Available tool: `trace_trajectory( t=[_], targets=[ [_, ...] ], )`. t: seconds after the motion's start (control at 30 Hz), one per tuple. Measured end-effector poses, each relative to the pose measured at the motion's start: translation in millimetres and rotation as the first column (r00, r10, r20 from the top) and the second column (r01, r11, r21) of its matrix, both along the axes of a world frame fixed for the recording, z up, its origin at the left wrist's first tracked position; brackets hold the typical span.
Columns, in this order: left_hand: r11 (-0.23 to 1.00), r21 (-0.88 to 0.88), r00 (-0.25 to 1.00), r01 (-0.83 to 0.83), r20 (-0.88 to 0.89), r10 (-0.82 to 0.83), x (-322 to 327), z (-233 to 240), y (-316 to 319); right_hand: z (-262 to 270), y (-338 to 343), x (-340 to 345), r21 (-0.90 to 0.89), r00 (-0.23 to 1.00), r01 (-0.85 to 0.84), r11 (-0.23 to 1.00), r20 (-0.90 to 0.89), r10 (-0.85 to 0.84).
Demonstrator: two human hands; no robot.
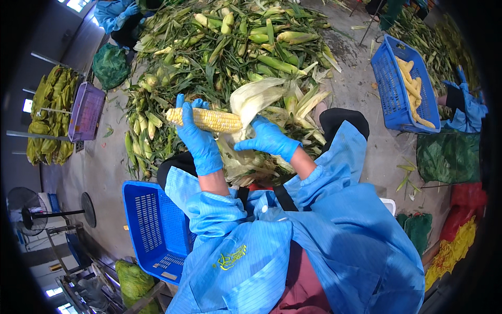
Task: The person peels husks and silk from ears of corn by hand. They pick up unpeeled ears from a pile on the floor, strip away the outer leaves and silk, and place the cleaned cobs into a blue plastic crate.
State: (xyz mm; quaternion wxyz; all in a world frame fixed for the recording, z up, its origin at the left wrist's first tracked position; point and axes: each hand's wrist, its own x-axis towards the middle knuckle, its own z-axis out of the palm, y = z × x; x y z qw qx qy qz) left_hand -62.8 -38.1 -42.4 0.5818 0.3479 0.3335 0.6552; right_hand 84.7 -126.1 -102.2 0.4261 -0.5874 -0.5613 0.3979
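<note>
My left hand [199, 143], in a blue glove, holds an ear of corn [211, 119] by its tip half. The ear lies sideways, its yellow and white kernels bare. At its butt end, my right hand [270, 139], also gloved in blue, has pale husk between thumb and fingers. One broad leaf of the corn husk [255, 96] stands up and away from the ear, and more husk hangs below. Part of the right hand's fingertips is hidden by the husk. Beneath both hands, loose peeled husks [251, 168] lie between my knees.
A large heap of unhusked corn [235, 51] spreads ahead. Beside my left leg stands a blue plastic crate [151, 219]. Another blue crate [392, 94] at right holds husked ears [410, 84]. Co-workers sit at far left [113, 15] and far right [466, 106]. A purple crate [87, 112] stands left.
</note>
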Motion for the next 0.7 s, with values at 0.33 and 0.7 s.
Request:
trace_trajectory(
  t=[0.33,0.7],
  targets=[
    [0.995,-0.060,0.997,0.077,0.008,-0.076,26.3,13.5,-9.3,-4.6,4.9,-21.1,-0.180,0.968,0.225,0.958,0.152,-0.199],
    [0.807,0.497,0.779,0.320,-0.623,0.075,91.2,27.8,-85.7,-63.3,38.0,-16.4,-0.453,0.943,0.332,0.827,0.180,-0.280]
  ],
)
